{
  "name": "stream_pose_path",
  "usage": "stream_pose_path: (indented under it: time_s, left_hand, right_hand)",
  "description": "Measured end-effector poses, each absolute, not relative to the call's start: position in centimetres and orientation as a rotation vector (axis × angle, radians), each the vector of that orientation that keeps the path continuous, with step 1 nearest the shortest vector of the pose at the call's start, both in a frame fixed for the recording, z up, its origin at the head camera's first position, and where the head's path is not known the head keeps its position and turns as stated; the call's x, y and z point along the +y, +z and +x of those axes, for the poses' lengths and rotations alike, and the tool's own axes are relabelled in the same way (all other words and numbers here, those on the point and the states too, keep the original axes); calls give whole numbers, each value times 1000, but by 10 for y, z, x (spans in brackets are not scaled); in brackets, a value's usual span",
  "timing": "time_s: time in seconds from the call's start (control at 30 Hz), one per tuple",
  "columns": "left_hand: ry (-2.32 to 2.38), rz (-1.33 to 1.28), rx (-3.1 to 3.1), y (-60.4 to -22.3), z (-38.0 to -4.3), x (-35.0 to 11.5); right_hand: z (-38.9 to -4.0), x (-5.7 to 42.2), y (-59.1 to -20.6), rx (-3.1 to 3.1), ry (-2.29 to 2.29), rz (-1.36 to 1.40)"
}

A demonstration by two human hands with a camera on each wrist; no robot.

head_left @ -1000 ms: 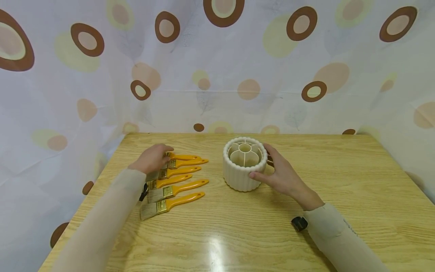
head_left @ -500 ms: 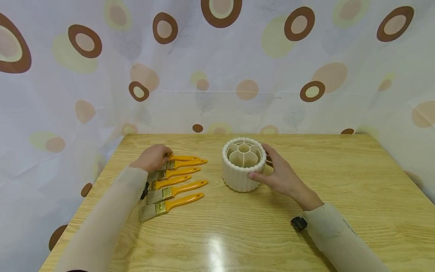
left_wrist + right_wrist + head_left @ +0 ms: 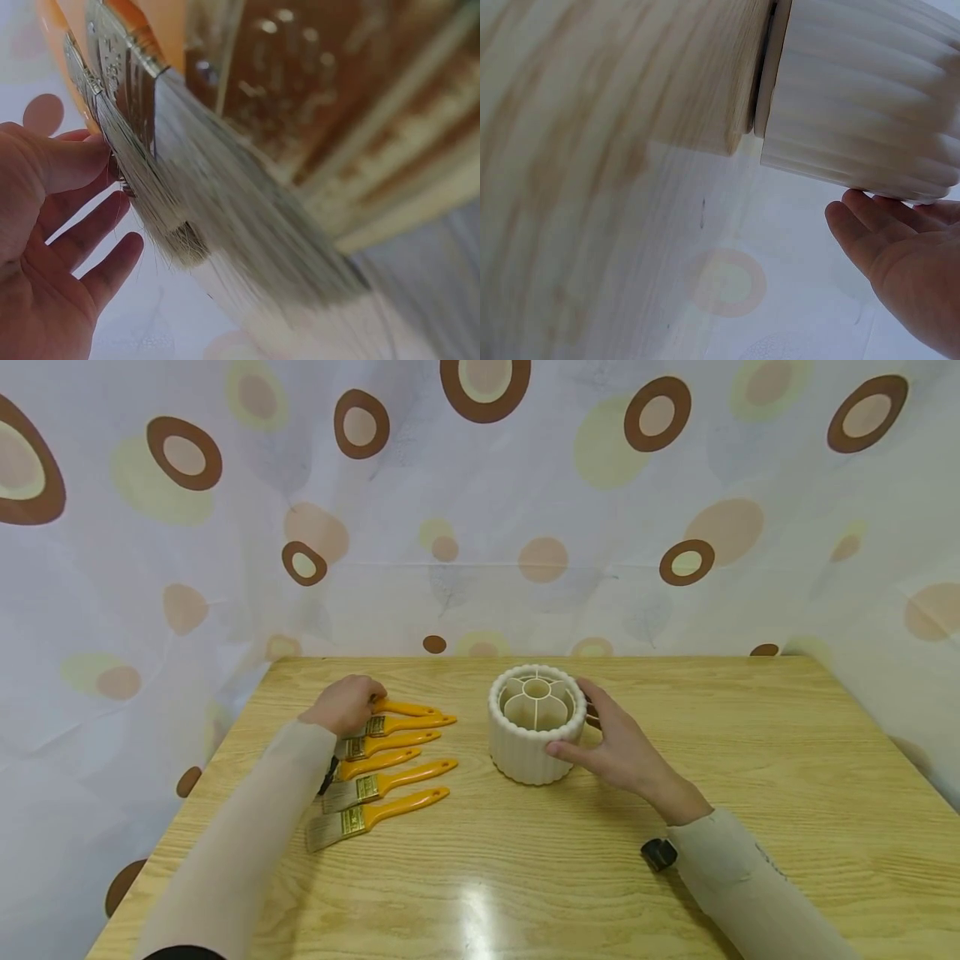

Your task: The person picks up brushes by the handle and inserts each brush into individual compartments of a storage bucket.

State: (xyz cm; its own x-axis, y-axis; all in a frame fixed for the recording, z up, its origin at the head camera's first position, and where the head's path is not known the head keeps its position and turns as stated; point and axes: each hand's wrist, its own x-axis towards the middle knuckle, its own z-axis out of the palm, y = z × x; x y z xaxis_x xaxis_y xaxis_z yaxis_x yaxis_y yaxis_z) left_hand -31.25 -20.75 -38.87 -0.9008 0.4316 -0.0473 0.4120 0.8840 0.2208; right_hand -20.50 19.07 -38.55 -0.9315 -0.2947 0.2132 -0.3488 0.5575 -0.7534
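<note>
Head view: left hand pinches the farthest brush (five others lie nearer), right hand grips the holder.

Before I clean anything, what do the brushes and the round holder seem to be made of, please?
Brush handles: probably lacquered wood or plastic; smooth, glossy orange.
Ferrules: metal, from the brassy shine.
Bristles: fine, separate pale strands; natural or synthetic, I cannot tell.
Round holder: likely moulded plastic, satin cream, given its thin, even dividers; ceramic is possible.

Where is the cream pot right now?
In the head view, the pot stands on the table slightly right of centre, between the orange-handled brushes and the right hand, which touches it.
</note>
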Motion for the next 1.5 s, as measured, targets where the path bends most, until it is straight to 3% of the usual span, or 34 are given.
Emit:
stream_pose_path:
  time_s: [0.93, 1.3, 1.5]
  left_hand:
    - [226, 702, 2983, -394, -320, -191]
    - [489, 188, 3068, -383, -308, -179]
    - [401, 98, 3038, -385, -305, -168]
  right_hand:
    - [-205, 191, -385, -2704, 1368, 572]
    - [-203, 191, -382, -2714, 1335, 556]
    - [-203, 191, -383, -2723, 1345, 556]
